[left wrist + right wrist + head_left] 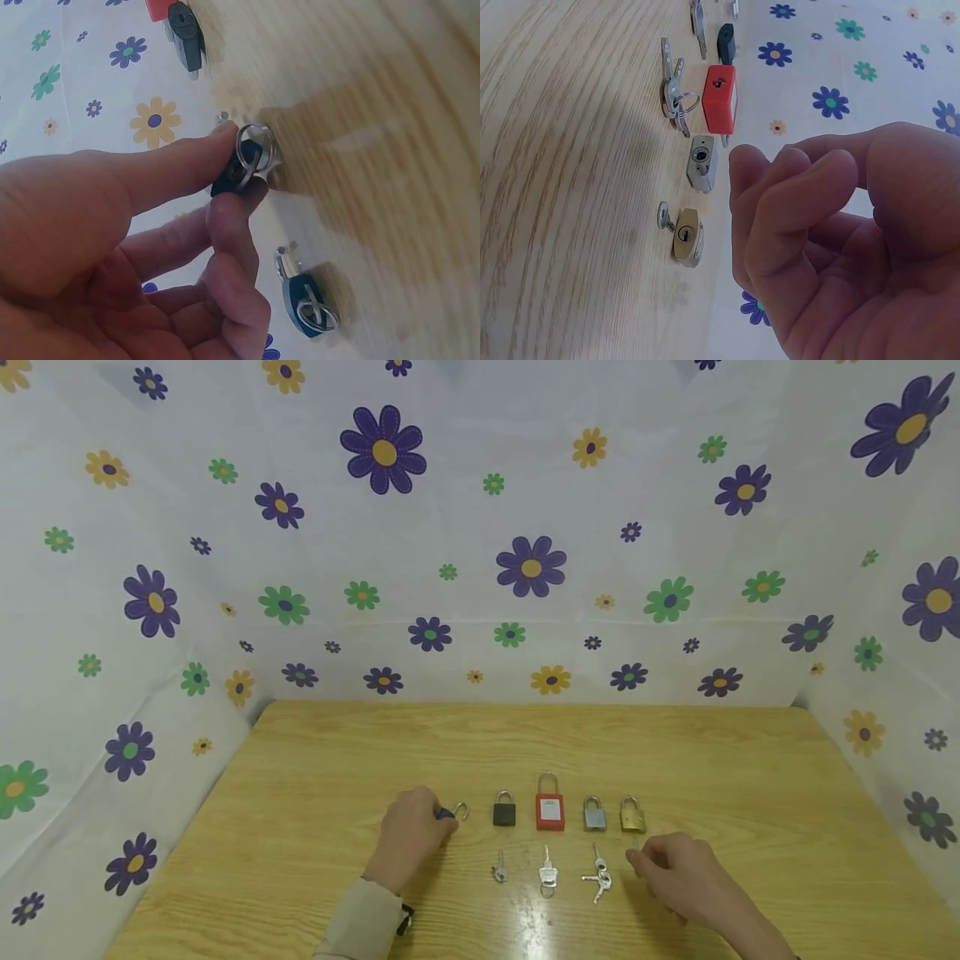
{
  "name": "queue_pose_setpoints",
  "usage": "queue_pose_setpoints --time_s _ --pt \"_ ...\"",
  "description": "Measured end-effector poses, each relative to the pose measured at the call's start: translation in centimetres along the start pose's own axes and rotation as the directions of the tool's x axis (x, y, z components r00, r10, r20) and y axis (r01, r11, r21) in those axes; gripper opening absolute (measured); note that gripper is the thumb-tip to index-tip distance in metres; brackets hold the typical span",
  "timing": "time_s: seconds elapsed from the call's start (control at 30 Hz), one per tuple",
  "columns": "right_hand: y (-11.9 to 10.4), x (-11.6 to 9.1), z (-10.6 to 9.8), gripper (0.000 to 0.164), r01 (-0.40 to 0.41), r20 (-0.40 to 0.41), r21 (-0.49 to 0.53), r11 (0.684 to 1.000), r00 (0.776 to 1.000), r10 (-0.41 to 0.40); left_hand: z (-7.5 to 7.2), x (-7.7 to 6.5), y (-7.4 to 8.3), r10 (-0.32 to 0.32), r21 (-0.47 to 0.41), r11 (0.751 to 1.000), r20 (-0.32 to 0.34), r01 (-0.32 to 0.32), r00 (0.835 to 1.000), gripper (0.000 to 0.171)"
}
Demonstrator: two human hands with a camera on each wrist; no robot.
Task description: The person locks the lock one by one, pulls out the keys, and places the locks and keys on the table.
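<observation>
My left hand (pixel 416 831) pinches a small dark blue padlock (pixel 238 169) between thumb and fingers; a key ring (pixel 255 142) hangs from its underside. Its shackle (pixel 461 811) stands swung open in the head view. Another blue padlock (pixel 304 304), with a ring at its base, sits close by in the left wrist view; the left hand hides it in the head view. My right hand (pixel 682 872), fingers loosely curled and holding nothing, hovers just in front of the brass padlock (pixel 632 817). A small key (pixel 664 216) lies by that padlock.
Rightward from the left hand stand a black padlock (pixel 504 812), a red padlock (pixel 550 811) and a silver padlock (pixel 595 817). In front lie a small key (pixel 500 868), a larger key (pixel 548 875) and a bunch of keys (pixel 602 879). Flowered cloth (pixel 450 510) surrounds the wooden table (pixel 360 743).
</observation>
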State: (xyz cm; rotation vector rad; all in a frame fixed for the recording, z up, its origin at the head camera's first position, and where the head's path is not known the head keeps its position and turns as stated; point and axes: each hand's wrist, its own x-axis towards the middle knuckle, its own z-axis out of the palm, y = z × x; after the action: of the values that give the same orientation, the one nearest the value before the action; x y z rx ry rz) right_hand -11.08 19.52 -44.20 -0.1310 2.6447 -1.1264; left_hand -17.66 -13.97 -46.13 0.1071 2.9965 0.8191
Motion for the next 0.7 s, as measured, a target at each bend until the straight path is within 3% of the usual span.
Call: queue_pose_setpoints --time_s 0.17,0.4,0.53,0.7 --pt "0.0 -0.1 -0.1 0.037 0.015 -0.002 -0.002 1.000 1.000 -0.015 -0.2 -0.1 -0.4 0.033 -0.004 0.999 -0.010 -0.033 0.999 0.040" --pt "0.0 -0.2 -0.1 0.036 0.029 0.006 -0.004 1.000 1.000 -0.029 -0.3 -0.4 -1.0 0.067 -0.016 0.998 0.038 -0.067 0.997 0.043" --pt "0.0 -0.2 -0.1 0.036 0.029 0.005 0.003 1.000 1.000 -0.029 -0.4 -0.4 -1.0 0.106 -0.010 0.994 0.030 -0.106 0.994 0.044" --pt "-0.1 -0.2 -0.2 0.036 0.020 0.000 -0.004 1.000 1.000 -0.020 -0.5 -0.3 -1.1 0.151 0.004 0.989 0.007 -0.151 0.988 0.033"
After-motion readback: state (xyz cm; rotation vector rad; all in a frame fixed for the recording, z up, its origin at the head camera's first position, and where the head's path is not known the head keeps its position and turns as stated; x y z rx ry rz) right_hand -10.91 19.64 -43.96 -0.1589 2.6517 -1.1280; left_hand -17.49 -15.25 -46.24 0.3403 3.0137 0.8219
